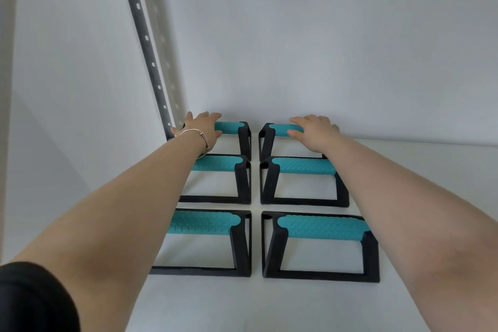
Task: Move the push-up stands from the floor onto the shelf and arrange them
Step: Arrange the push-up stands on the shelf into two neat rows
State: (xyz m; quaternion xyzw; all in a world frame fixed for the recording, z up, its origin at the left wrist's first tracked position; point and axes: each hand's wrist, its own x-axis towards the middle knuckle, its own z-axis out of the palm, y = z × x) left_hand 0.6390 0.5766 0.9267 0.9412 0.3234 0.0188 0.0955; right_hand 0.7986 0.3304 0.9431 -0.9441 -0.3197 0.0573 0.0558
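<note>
A: Where do your six push-up stands sit?

B: All six stand upright on the white shelf (269, 304), in two columns of three, black frames with teal grips. Taking the middle of the grid as the clock's centre, your far-left stand (237, 132) is at 11 o'clock and your far-right stand (269, 137) at 1 o'clock, both near the white back wall (323, 48). The middle-left stand (229, 170) is at 9, the middle-right stand (304, 170) at 3, the near-left stand (215, 226) at 7 and the near-right stand (320, 232) at 5. The two columns run just beside each other with a narrow gap between them.

A: And your hands?

B: Your left hand (200, 129), with a thin bracelet (198, 135) at the wrist, lies over the teal grip of the far-left stand, fingers draped across it rather than curled tight. Your right hand (312, 131) lies the same way on the grip of the far-right stand, fingers spread. The hands are well apart, one per column.

A: Anything at 10 o'clock?

B: A grey perforated upright (147, 40) rises there, against the left wall.
</note>
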